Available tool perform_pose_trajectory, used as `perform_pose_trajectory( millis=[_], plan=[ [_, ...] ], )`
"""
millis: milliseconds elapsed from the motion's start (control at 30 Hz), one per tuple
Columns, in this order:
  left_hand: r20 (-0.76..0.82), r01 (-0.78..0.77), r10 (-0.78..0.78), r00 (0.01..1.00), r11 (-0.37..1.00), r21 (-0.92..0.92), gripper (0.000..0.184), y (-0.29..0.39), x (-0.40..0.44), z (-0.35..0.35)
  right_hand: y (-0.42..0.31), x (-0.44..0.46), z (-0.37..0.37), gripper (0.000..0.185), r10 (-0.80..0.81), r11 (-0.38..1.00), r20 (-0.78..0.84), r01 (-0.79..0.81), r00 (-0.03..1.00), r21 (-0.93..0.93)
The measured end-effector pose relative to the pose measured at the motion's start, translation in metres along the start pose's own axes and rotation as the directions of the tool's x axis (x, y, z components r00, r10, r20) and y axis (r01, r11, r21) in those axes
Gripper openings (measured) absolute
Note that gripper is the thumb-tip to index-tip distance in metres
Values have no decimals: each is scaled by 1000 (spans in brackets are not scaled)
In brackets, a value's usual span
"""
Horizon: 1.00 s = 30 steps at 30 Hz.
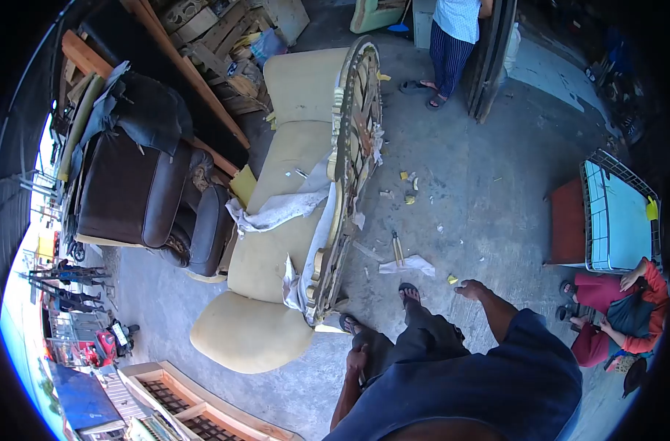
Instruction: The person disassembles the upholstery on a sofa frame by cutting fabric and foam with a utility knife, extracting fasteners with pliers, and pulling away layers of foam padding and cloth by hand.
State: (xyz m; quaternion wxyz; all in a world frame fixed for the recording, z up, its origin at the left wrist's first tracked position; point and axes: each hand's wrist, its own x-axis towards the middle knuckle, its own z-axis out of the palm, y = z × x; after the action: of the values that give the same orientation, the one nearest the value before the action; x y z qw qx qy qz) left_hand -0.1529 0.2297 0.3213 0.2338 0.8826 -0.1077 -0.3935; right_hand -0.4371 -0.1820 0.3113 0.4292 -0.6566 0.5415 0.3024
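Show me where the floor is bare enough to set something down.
Largely bare: the floor between the yellow scraps and the red panel; also the patch bordered by the brown armchair, cream sofa and wooden frame. Crowded: beside the sofa's ornate back, with a tool and white cloth.

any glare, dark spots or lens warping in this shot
In the head view, the sky at the left edge glares nearly white; the clutter at upper right sinks into shadow; the corners are black and the wide lens bends the outer scene; the sofa looks reasonably sharp.
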Motion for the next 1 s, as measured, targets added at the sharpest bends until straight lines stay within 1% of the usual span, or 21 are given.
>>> perform_pose_trajectory(
  millis=[33,67,100,133,167,200,267,367,433,500,533,567,600,633,700,733,800,867,933,967,1000],
  plan=[
    [104,-36,36,994,999,0,38,1,3,0,21,-15,4,90,35,993,8,-36,999,110],
    [206,-71,71,976,997,-6,38,11,0,-5,36,-19,17,90,31,992,13,-33,999,126],
    [284,100,-37,958,972,-211,36,18,-8,-9,48,-24,34,93,153,959,49,-160,987,235],
    [405,156,-7,914,929,-335,35,-11,11,-9,61,-28,56,95,268,898,100,-286,958,335],
    [406,252,-103,908,909,-331,36,-10,8,-17,72,-24,89,95,262,893,110,-284,959,351],
    [406,341,-195,893,881,-328,37,-3,4,-26,80,-9,131,96,131,877,224,-218,966,428],
    [312,351,-275,910,909,-224,34,4,-9,-40,77,-9,181,97,-162,798,397,-116,903,591],
    [235,315,-268,934,929,-194,32,-4,-14,-48,51,-79,121,93,-9,857,509,-256,860,447],
    [226,285,-244,943,944,-167,33,5,-15,-47,64,-40,128,88,-110,971,305,36,946,237],
    [200,233,-192,961,950,-208,36,-2,-29,-43,35,-88,92,88,-310,692,-40,254,950,676],
    [182,168,-127,975,958,-233,36,0,-41,-40,22,-100,85,91,-317,327,27,82,948,942],
    [155,122,-82,984,956,-268,35,1,-54,-37,-3,-129,59,89,-537,-22,-11,-1,843,1000],
    [134,77,-37,990,948,-310,35,2,-66,-30,-29,-167,36,85,-641,-207,-127,-11,757,978],
    [121,45,-4,993,939,-341,38,-1,-82,-23,-52,-208,17,84,-742,-325,-256,2,619,946],
    [47,0,21,999,909,-417,41,-17,-126,-8,-87,-279,-9,85,-844,-457,-342,-222,413,861],
    [35,5,12,999,891,-454,41,-29,-147,4,-99,-304,-16,85,-862,-419,-310,-218,401,882],
    [5,108,-132,991,790,-603,39,-74,-197,38,-114,-344,-24,85,-919,-375,-319,-266,232,888],
    [99,290,-299,949,707,-645,31,-131,-239,83,-120,-371,-25,86,-950,-302,-271,-238,153,923],
    [279,507,-428,860,645,-573,35,-197,-287,133,-125,-385,-14,86,-968,-248,-236,-221,82,943],
    [320,534,-427,846,692,-486,35,-224,-310,156,-125,-386,-9,87,-976,-212,-199,-210,84,954],
    [306,447,-355,883,832,-327,35,-243,-328,179,-122,-384,-2,87,-983,-176,-161,-199,93,964]
  ],
)
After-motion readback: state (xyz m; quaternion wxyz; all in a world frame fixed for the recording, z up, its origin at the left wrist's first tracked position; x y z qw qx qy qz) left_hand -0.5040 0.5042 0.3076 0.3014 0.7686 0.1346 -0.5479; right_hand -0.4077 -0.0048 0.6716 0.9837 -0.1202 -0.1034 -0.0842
